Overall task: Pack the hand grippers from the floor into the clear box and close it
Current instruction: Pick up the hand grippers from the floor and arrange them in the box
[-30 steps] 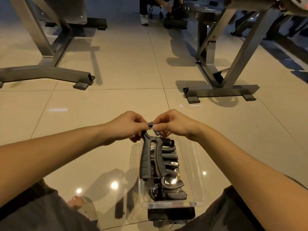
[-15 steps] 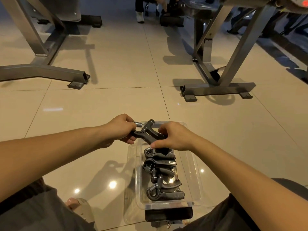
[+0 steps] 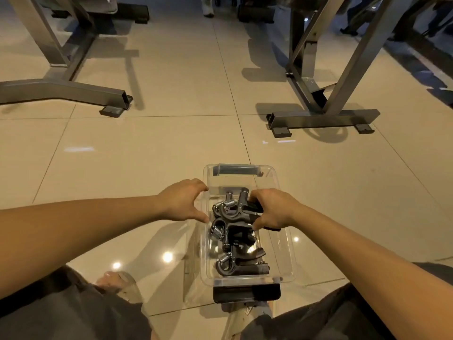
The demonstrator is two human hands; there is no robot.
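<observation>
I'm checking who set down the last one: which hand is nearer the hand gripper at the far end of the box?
Right. The right hand rests on the far hand gripper; the left hand, open, is at the clear box left wall, apart from it.

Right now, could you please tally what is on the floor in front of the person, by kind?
Hand grippers in the box: 3
Clear box: 1
Black latch handles: 2
Total: 6

Left hand [image 3: 182, 201] spread; right hand [image 3: 274, 209] curled.
</observation>
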